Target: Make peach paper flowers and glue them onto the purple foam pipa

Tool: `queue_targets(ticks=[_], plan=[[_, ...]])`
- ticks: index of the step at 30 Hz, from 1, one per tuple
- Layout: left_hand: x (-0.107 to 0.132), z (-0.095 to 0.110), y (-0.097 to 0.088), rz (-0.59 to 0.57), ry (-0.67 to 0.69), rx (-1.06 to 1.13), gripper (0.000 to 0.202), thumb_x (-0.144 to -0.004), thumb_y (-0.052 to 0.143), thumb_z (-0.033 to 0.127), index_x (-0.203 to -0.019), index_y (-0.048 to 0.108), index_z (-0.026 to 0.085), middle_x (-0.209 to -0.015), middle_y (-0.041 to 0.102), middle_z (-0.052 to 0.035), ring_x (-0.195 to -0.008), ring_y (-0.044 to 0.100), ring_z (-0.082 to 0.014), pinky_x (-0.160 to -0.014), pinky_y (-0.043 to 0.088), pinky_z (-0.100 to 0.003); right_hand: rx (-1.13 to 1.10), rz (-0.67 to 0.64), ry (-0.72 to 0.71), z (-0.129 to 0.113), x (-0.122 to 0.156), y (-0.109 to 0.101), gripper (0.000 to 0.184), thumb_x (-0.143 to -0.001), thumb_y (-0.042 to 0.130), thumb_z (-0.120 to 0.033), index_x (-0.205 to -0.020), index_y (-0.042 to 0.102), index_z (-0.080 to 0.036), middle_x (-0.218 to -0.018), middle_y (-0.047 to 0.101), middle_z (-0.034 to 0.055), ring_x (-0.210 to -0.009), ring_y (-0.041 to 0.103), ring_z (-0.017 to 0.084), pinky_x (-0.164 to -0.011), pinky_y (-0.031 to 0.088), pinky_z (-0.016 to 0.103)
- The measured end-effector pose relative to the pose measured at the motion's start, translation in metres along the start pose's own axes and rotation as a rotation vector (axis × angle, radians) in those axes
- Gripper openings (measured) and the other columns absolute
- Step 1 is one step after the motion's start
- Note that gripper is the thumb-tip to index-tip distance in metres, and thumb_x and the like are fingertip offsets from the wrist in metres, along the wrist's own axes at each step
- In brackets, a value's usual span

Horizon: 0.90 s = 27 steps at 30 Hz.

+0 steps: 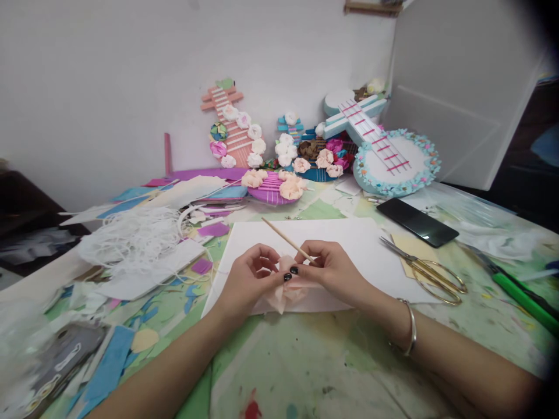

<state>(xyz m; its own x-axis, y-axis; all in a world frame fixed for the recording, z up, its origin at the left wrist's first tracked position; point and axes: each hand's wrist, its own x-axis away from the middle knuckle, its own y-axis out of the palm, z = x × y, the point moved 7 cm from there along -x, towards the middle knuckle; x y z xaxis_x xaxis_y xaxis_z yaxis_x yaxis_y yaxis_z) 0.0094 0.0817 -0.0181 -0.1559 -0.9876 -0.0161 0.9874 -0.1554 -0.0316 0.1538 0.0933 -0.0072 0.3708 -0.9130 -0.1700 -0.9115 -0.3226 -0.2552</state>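
Note:
My left hand [255,276] is closed in a pinch on a pale peach crepe-paper flower [283,297], its ruffled petals hanging below the fingers. From the other side my right hand [329,269] meets it, thumb tips nearly touching, with a thin wooden stick [279,233] gripped so that it slants up and to the left. The right fingers also seem to touch the paper, though the exact contact is hidden. Under both hands lies a white sheet [358,244]. A silver bracelet [411,329] circles the right wrist.
Gold-handled scissors [430,270], a black phone [418,222] and green-handled pliers [519,294] lie at right. Tangled white string [135,238] and paper scraps cover the left. Along the wall stand decorated paper instruments, including a light-blue one [393,157] and a pink one [238,131].

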Motion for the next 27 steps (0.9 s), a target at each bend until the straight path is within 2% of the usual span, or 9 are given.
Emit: queue_targets(ticks=[4, 10, 18, 23, 25, 27], plan=[[0.000, -0.006, 0.004, -0.099, -0.036, 0.114, 0.029, -0.065, 0.079, 0.025, -0.079, 0.055, 0.017, -0.072, 0.058, 0.0026, -0.067, 0.056, -0.0095, -0.059, 0.043, -0.019, -0.054, -0.008, 0.001, -0.001, -0.001, 0.000, 0.016, -0.071, 0.068, -0.025, -0.069, 0.056, -0.015, -0.062, 0.051, -0.0039, -0.055, 0.044, 0.007, -0.050, 0.034, 0.018], [0.002, -0.010, 0.009, -0.148, -0.101, 0.166, 0.028, -0.063, 0.079, 0.025, -0.074, 0.055, 0.015, -0.068, 0.060, 0.0022, -0.061, 0.055, -0.0088, -0.056, 0.042, -0.019, -0.157, -0.061, 0.038, 0.001, -0.001, 0.004, 0.017, -0.071, 0.069, -0.026, -0.073, 0.056, -0.015, -0.065, 0.053, -0.0032, -0.057, 0.048, 0.008, -0.052, 0.038, 0.019], [-0.001, -0.007, 0.001, -0.030, -0.084, 0.020, 0.030, -0.059, 0.080, 0.029, -0.065, 0.054, 0.014, -0.061, 0.060, 0.0015, -0.056, 0.054, -0.0098, -0.053, 0.041, -0.021, -0.055, -0.047, 0.004, 0.001, -0.001, 0.005, 0.014, -0.077, 0.062, -0.023, -0.071, 0.052, -0.015, -0.064, 0.052, -0.0028, -0.059, 0.047, 0.008, -0.052, 0.034, 0.019], [-0.002, -0.001, -0.005, 0.038, 0.056, -0.153, 0.024, -0.066, 0.075, 0.030, -0.065, 0.056, 0.014, -0.061, 0.058, 0.0020, -0.057, 0.052, -0.0101, -0.054, 0.039, -0.022, -0.089, -0.084, 0.025, -0.001, 0.000, 0.009, 0.013, -0.074, 0.065, -0.024, -0.078, 0.055, -0.016, -0.072, 0.057, -0.0018, -0.058, 0.049, 0.008, -0.051, 0.036, 0.019], [0.002, 0.010, -0.008, 0.088, 0.194, -0.285, 0.016, -0.070, 0.071, 0.025, -0.066, 0.058, 0.015, -0.063, 0.059, 0.0015, -0.060, 0.052, -0.0109, -0.056, 0.039, -0.023, -0.043, -0.099, 0.053, 0.001, 0.000, 0.010, 0.014, -0.072, 0.067, -0.024, -0.078, 0.058, -0.016, -0.066, 0.054, -0.0039, -0.050, 0.042, 0.005, -0.046, 0.030, 0.018], [0.009, 0.026, -0.007, 0.129, 0.397, -0.419, 0.009, -0.071, 0.066, 0.014, -0.066, 0.059, 0.016, -0.066, 0.060, 0.0013, -0.063, 0.053, -0.0112, -0.060, 0.039, -0.023, 0.018, -0.100, 0.051, 0.001, 0.000, 0.009, 0.011, -0.071, 0.068, -0.023, -0.075, 0.060, -0.016, -0.060, 0.051, -0.0053, -0.045, 0.033, 0.004, -0.043, 0.023, 0.018]])
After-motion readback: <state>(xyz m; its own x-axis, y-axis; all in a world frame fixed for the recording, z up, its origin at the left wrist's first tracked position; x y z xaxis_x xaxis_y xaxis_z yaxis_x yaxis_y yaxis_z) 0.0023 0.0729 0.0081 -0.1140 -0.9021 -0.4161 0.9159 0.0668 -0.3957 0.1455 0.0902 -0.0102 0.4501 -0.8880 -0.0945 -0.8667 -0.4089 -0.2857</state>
